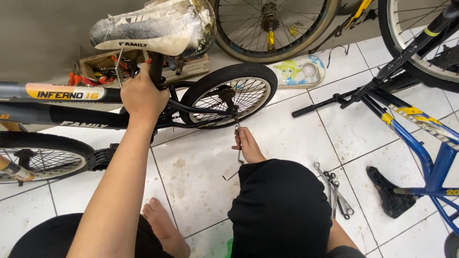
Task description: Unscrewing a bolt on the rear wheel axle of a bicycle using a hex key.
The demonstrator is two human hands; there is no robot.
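A small black bicycle (95, 102) stands across the white tiled floor (287, 138), its rear wheel (229, 95) near a blue bicycle (420, 138) to the right, with open tiles between. The left hand (141, 95) is closed around the seat post under the worn saddle (153, 26). The right hand (246, 145) holds a slim wrench (237, 129) at the rear axle. Loose wrenches (334, 191) lie just beside the right knee.
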